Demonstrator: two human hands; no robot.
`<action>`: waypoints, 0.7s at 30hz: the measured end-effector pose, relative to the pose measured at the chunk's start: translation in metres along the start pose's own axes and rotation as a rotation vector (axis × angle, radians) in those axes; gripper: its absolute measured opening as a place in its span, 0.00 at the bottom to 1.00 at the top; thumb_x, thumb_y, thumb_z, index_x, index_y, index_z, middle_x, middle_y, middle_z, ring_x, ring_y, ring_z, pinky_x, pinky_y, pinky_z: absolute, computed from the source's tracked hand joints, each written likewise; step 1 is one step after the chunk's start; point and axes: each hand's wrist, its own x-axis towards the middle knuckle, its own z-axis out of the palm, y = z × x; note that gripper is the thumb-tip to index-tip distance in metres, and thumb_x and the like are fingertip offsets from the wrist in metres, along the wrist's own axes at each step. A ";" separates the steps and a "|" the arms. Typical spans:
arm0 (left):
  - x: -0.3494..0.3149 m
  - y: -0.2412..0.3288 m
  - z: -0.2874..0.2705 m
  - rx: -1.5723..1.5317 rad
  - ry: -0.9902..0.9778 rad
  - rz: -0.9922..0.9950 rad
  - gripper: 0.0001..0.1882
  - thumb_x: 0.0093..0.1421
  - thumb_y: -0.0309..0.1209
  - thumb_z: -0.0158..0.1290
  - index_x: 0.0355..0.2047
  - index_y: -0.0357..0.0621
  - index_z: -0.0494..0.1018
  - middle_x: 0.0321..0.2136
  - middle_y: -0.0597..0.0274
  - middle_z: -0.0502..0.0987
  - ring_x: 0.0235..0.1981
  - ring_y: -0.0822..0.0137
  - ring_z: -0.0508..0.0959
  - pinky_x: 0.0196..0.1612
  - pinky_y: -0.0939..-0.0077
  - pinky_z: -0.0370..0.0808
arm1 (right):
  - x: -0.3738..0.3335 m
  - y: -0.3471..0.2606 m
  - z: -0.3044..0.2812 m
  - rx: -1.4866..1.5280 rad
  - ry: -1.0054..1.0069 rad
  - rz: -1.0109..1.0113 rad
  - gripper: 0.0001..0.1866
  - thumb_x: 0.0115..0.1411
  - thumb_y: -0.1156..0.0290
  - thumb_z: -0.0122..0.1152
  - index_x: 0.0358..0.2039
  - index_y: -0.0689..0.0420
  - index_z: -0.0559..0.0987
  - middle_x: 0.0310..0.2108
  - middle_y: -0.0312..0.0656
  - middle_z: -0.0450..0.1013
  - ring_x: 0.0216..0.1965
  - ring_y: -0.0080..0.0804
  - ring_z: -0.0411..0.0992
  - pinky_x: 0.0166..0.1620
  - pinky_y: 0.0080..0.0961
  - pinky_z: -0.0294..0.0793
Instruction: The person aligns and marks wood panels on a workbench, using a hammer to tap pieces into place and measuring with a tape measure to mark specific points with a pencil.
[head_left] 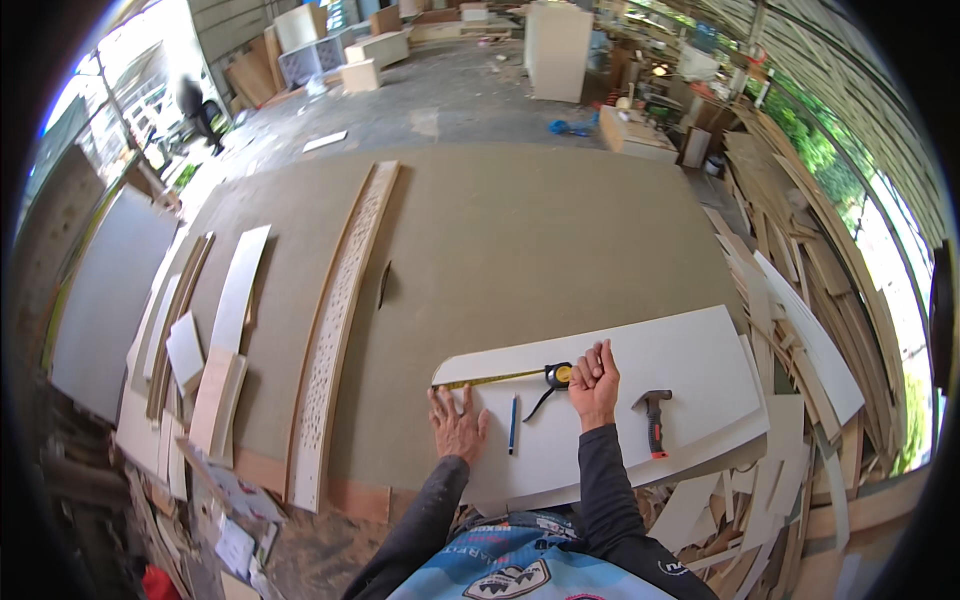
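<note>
A white panel (560, 460) with one rounded corner lies in front of me on a large brown board. Across it runs the yellow blade (490, 379) of a tape measure (556, 377), whose black and yellow case has a dark strap. My right hand (595, 388) is closed at the case, fingers curled. My left hand (458, 428) lies flat with fingers spread, its fingertips by the blade's end at the panel's left edge. Between my hands lies a blue pencil (513, 424). A claw hammer (655, 424) with a black and red handle rests right of my right hand.
A long strip (340, 335) covered in small marks crosses the brown board (520, 220). Left of it lie white and wooden offcuts (216, 390). Scrap boards (795, 310) pile up on the right. Beyond stand a white cabinet (556, 52) and boxes on the floor.
</note>
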 end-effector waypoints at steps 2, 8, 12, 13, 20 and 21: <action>0.002 -0.004 0.000 0.021 0.029 0.013 0.36 0.69 0.53 0.42 0.72 0.51 0.54 0.69 0.32 0.50 0.73 0.31 0.40 0.68 0.36 0.50 | 0.000 0.002 0.021 -0.060 0.093 -0.006 0.20 0.73 0.56 0.51 0.26 0.53 0.74 0.14 0.27 0.51 0.15 0.16 0.46 0.19 0.18 0.46; -0.006 -0.007 0.001 0.015 0.035 -0.009 0.36 0.69 0.53 0.42 0.72 0.51 0.53 0.70 0.32 0.49 0.73 0.31 0.40 0.68 0.37 0.50 | -0.008 0.027 -0.009 -0.640 0.050 0.046 0.18 0.69 0.57 0.58 0.25 0.55 0.74 0.16 0.28 0.62 0.16 0.17 0.56 0.21 0.18 0.55; -0.001 -0.001 0.002 0.010 0.013 -0.014 0.36 0.69 0.53 0.42 0.73 0.53 0.53 0.70 0.32 0.48 0.73 0.32 0.40 0.68 0.38 0.50 | -0.031 0.055 -0.054 -1.731 -0.067 -0.144 0.17 0.62 0.57 0.66 0.39 0.59 0.77 0.22 0.35 0.74 0.23 0.31 0.73 0.30 0.28 0.73; -0.002 -0.007 0.003 0.015 0.020 -0.023 0.36 0.69 0.53 0.42 0.73 0.53 0.53 0.70 0.32 0.48 0.73 0.32 0.40 0.68 0.38 0.50 | -0.045 0.063 -0.042 -1.933 -0.101 -0.138 0.19 0.60 0.57 0.67 0.42 0.59 0.76 0.23 0.37 0.75 0.25 0.35 0.75 0.31 0.31 0.74; 0.000 -0.006 0.005 0.020 0.009 -0.023 0.36 0.69 0.55 0.41 0.73 0.54 0.53 0.71 0.33 0.46 0.73 0.33 0.38 0.68 0.39 0.50 | -0.070 0.084 -0.041 -2.112 -0.220 -0.212 0.24 0.59 0.69 0.61 0.55 0.58 0.68 0.36 0.51 0.77 0.36 0.55 0.77 0.41 0.49 0.76; 0.000 -0.007 0.006 0.023 0.013 -0.022 0.36 0.69 0.55 0.41 0.73 0.54 0.53 0.71 0.33 0.47 0.73 0.33 0.38 0.68 0.39 0.50 | -0.069 0.087 -0.041 -2.144 -0.257 -0.286 0.24 0.58 0.70 0.59 0.55 0.58 0.67 0.37 0.52 0.77 0.36 0.56 0.77 0.41 0.49 0.76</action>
